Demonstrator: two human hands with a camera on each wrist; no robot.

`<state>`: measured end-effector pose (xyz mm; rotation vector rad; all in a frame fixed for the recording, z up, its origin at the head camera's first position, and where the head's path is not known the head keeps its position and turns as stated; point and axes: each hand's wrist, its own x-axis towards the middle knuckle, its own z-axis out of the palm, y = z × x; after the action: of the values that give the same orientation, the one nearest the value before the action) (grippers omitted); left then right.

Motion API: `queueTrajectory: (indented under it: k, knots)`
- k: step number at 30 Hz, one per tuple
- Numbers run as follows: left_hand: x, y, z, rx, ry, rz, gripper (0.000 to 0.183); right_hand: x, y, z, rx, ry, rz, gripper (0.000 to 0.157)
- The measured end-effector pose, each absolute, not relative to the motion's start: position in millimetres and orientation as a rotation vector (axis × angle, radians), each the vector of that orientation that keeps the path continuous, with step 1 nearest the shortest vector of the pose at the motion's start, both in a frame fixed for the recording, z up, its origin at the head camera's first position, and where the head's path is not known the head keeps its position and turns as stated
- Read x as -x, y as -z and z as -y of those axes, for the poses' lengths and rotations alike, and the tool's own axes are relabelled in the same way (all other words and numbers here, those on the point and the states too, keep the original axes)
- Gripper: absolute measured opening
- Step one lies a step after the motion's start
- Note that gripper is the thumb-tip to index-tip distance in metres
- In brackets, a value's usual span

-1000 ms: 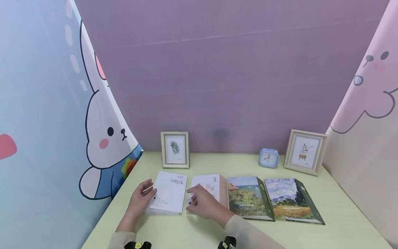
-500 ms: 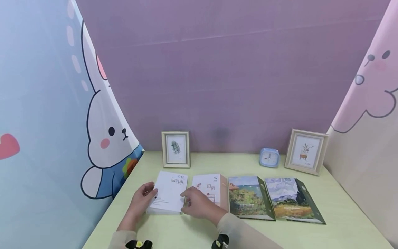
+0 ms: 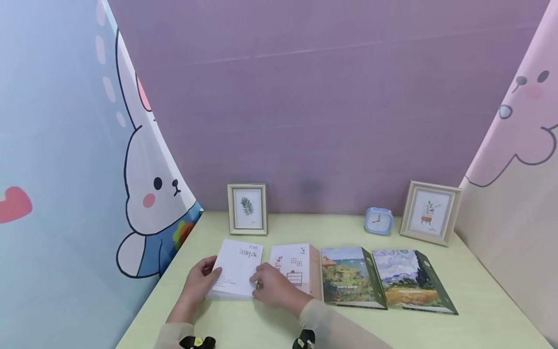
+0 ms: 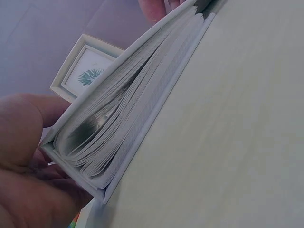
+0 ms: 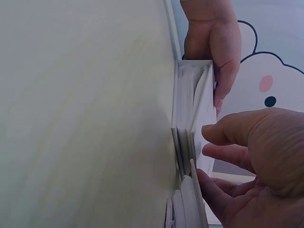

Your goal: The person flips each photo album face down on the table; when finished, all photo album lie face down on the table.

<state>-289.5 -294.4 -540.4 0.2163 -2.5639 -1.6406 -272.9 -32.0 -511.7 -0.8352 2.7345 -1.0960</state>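
A white photo album [image 3: 237, 266] with handwritten-style lettering lies at the left of the row. My left hand [image 3: 198, 281] holds it by its left side, the thumb over the cover and the other fingers around the spine, as the left wrist view shows. Its page stack [image 4: 114, 114] fans slightly between the covers. At the album's right edge is my right hand [image 3: 276, 288], fingers bent loosely, thumb and index fingertip right by the cover edge in the right wrist view. Beneath that hand lies a white album with a pink spine [image 3: 292, 264], partly hidden by it.
Two painted-cover photo albums [image 3: 350, 281] lie to the right, the outer album [image 3: 407, 281] near the table's right side. Behind stand a leaf picture frame [image 3: 247, 209], a blue alarm clock [image 3: 378, 221] and a plant picture frame [image 3: 430, 213]. Printed curtains enclose the table [image 3: 244, 325].
My right hand has moved left from the pink-spined album to the white photo album's right edge. The left hand stays at the left side, its thumb a little further over the cover.
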Motion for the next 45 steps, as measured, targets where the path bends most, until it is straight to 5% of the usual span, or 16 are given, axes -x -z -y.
queueTrajectory:
  k: [28,45]
  knots:
    - [286.7,530.5,291.6,-0.108,1.798,2.402,0.05,271.8,511.9,31.5,0.888,1.048,-2.757,0.03]
    - [279.5,521.1,290.1,-0.088,1.888,2.316,0.047,275.3,511.5,35.9,0.848,1.092,-2.739,0.039]
